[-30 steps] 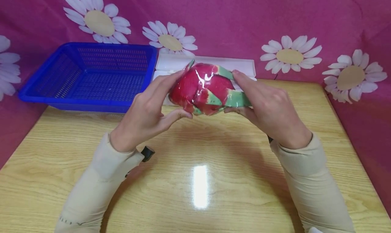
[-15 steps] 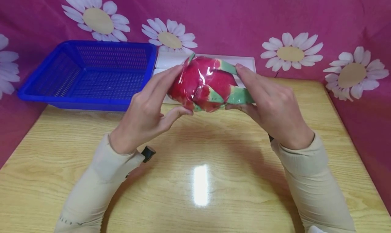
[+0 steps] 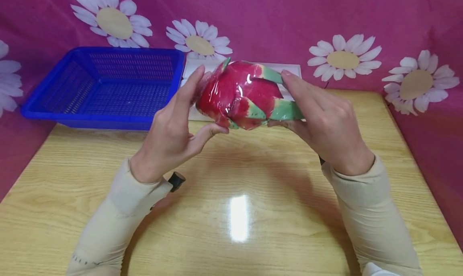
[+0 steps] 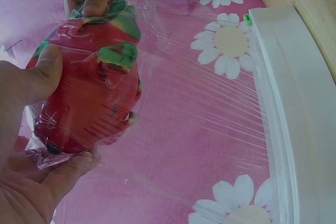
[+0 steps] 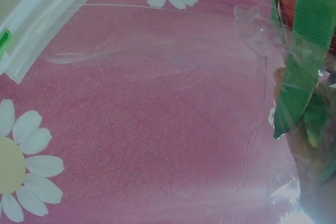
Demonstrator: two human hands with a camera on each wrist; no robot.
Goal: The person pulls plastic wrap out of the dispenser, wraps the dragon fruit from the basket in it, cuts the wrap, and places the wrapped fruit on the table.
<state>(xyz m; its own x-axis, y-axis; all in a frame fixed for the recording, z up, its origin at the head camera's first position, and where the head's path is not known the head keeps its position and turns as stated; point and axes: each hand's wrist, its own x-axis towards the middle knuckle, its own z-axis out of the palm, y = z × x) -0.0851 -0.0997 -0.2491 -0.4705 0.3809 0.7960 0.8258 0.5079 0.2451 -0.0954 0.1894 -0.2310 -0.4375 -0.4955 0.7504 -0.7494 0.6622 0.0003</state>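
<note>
Here I have the dragon fruit (image 3: 246, 95) held up between both hands above the far half of the desk (image 3: 231, 211), clear of the wood; its long axis runs roughly left to right, the rounded red end toward my left hand (image 3: 173, 135) and the green-scaled tip toward my right hand (image 3: 325, 123); the left fingers (image 3: 191, 87) are curled round the red end with the thumb tucked beneath, and the right fingers (image 3: 296, 87) grasp the green tip from above and below; both hands sit equally close, one at each end; clear cling film (image 4: 210, 108) is wrapped over the fruit, and in the left wrist view a sheet of it stretches away toward the white dispenser box (image 3: 289, 69) lying behind the fruit at the back edge of the desk; the blue basket (image 3: 105, 87) stands to the left of that box, well apart from the fruit, and I see nothing in it.
</note>
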